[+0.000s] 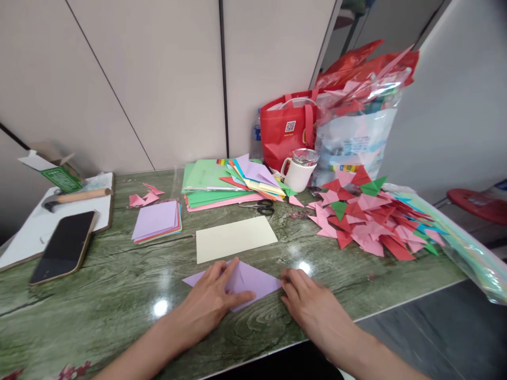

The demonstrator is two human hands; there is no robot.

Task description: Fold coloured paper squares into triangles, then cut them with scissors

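Note:
A partly folded purple paper (253, 279) lies on the green tabletop (111, 295) near the front edge. My left hand (209, 303) rests flat on its left part, fingers stretched out over the fold. My right hand (307, 303) lies at the paper's right corner, fingertips pressed down on the tip. Just behind the purple paper sits a cream sheet (234, 238).
A pile of folded pink, red and green pieces (368, 221) spreads at right. Stacks of coloured paper (225, 184) and a small purple stack (157, 220), scissors (261, 207), a white mug (298, 171), a red bag (285, 129), a phone (65, 245) and a hammer (75, 197) are also here.

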